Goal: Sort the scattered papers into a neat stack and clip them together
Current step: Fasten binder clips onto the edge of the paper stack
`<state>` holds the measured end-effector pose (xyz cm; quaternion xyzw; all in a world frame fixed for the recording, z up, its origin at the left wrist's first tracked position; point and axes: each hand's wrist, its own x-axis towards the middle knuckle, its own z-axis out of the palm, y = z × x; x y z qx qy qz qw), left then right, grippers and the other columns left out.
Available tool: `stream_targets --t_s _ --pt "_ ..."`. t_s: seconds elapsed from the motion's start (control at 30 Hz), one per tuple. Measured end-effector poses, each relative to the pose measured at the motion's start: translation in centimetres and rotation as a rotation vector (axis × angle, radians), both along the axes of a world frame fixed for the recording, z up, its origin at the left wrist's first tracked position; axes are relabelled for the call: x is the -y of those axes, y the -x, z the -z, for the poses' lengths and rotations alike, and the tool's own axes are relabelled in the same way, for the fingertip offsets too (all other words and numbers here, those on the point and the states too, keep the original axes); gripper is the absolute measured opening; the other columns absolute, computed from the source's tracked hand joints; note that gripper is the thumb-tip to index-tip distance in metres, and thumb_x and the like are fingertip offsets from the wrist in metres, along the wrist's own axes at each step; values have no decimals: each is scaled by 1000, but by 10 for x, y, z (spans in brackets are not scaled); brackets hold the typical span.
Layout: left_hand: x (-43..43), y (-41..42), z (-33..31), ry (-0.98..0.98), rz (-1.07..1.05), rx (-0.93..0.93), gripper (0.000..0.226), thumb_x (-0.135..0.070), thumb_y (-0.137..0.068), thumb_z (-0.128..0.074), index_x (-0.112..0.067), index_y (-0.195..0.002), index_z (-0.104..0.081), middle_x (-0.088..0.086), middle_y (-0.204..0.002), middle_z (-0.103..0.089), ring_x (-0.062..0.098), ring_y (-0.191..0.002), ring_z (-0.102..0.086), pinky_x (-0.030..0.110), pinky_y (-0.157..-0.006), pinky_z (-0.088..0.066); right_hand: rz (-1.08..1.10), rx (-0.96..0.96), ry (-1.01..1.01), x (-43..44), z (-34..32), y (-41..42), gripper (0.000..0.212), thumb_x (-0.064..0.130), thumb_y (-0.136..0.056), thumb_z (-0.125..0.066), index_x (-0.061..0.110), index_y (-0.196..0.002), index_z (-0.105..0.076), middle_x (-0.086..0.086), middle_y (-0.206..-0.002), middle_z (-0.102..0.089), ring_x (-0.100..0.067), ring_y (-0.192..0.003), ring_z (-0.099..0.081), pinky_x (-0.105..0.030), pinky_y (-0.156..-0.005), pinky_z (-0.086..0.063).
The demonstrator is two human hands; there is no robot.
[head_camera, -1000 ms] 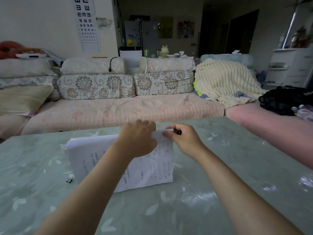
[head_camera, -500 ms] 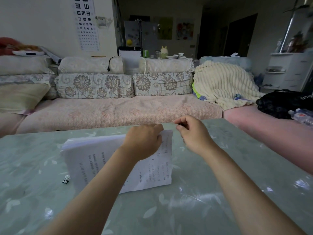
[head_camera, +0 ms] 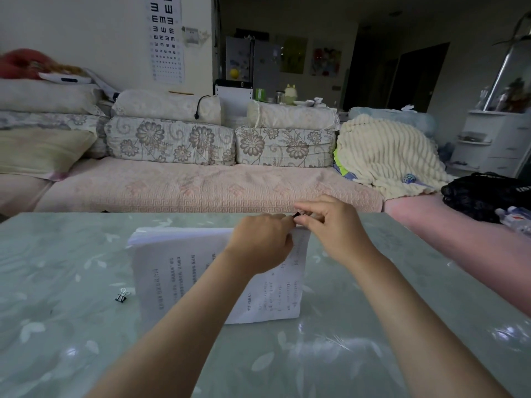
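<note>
A stack of white printed papers lies on the pale green table, its far edge raised. My left hand grips the stack at its far right part, fingers curled over the top edge. My right hand pinches a small black binder clip just above the stack's far right corner, next to my left fingertips. Whether the clip bites the paper is hidden. A second black binder clip lies loose on the table left of the stack.
A sofa with floral cushions runs along the table's far edge. A cream blanket and a black bag lie at the right. A pink cover borders the table's right side.
My right hand lifted the clip off the corner half a second ago, then brought it back down against my left fingertips. My left hand kept its grip on the stack.
</note>
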<state>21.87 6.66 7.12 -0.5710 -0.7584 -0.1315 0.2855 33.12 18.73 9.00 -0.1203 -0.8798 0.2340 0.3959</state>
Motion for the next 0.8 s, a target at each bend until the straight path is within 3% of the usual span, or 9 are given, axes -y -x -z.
stream_targets --t_s 0.13,0.23,0.33,0.4,0.47,0.63,0.8 --pt "0 0 -1 6 -9 14 24 -30 -96 -38 -21 -111 -55 -3 -98 -64 24 -86 -64 29 -60 -31 -27 93 -102 5 9 2 35 12 -100 -55 12 -134 -60 -2 -104 -55 -7 -95 -55 -6 -88 -39" --pt "-1 3 0 -3 -3 18 26 -30 -95 -38 -22 -111 -56 -3 -99 -65 24 -86 -64 29 -59 -31 -35 54 24 4 6 0 47 11 -97 -61 26 -140 -53 4 -98 -59 -3 -85 -56 -14 -83 -45" --pt "-2 4 1 -14 14 26 27 -31 -93 -40 -23 -112 -57 -3 -100 -66 24 -87 -64 29 -59 -31 -33 -66 381 4 -1 0 38 12 -81 -80 26 -114 -70 8 -85 -70 2 -60 -55 -15 -60 -48" --pt "-1 4 1 -17 22 21 26 -31 -93 -40 -22 -111 -57 -4 -98 -66 24 -85 -64 28 -59 -31 -77 -111 574 6 -2 0 21 9 -78 -82 20 -95 -75 5 -78 -74 3 -59 -60 -17 -51 -49" --pt "-1 4 2 -22 21 13 25 -31 -94 -39 -22 -107 -58 -4 -95 -65 23 -82 -64 28 -57 -33 -128 -143 670 4 -1 -1 14 8 -81 -78 20 -89 -76 6 -74 -75 0 -66 -66 -21 -54 -56" --pt "0 4 -1 -12 21 53 21 -31 -93 -40 -22 -101 -57 -5 -91 -63 23 -78 -62 28 -56 -30 -97 -176 564 -7 2 -7 15 6 -79 -79 19 -86 -78 8 -72 -76 -2 -61 -61 -15 -57 -49" --pt "0 4 -4 3 -3 73 19 -31 -92 -41 -22 -93 -57 -7 -76 -54 20 -63 -49 27 -46 -21 -118 -175 503 -9 10 -12 14 2 -76 -80 11 -87 -79 6 -78 -77 -1 -77 -71 -11 -74 -51"
